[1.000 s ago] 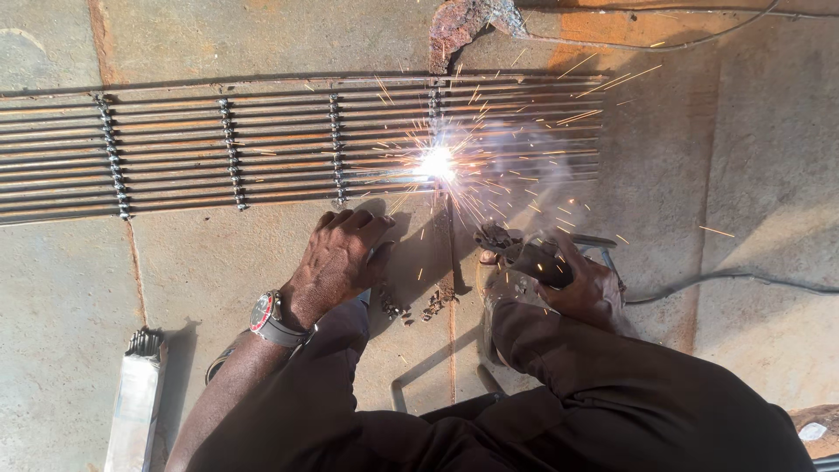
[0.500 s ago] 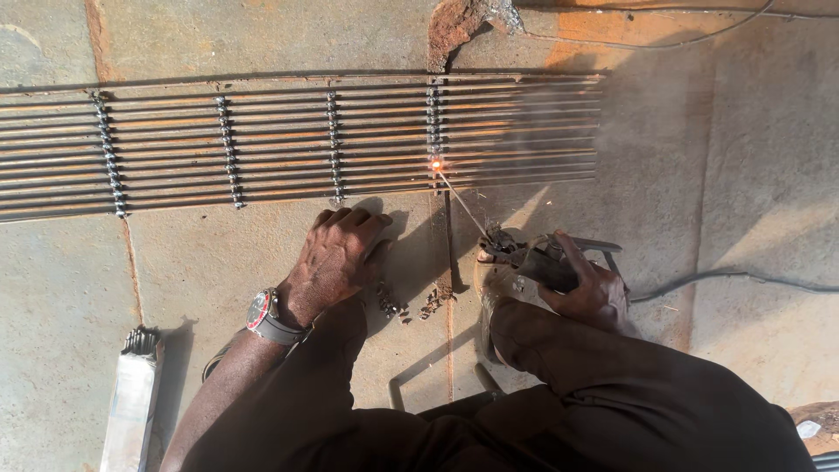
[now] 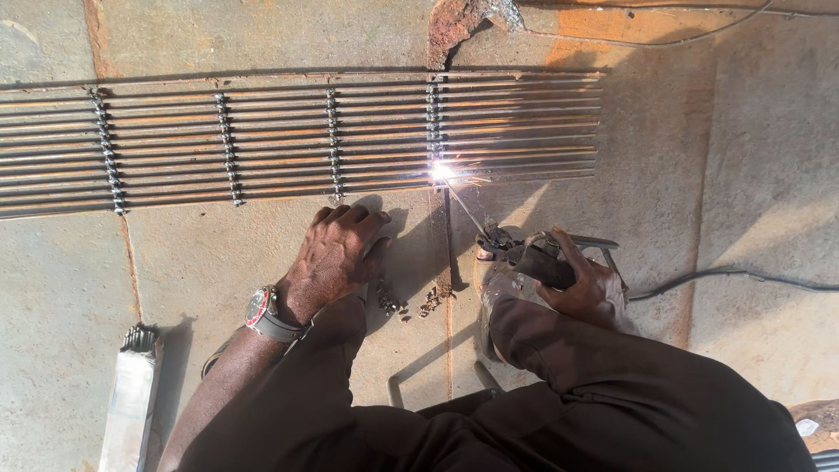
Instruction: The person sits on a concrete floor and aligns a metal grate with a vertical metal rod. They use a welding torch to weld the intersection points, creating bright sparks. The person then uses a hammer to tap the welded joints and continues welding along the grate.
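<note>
Near edge: dark trouser legs and a bundle of rods. Left hand, wearing a wristwatch, presses flat and open on the concrete floor. Right hand is closed around the electrode holder; its welding rod sparks on the steel bar grille beyond both hands; cable trails right
</note>
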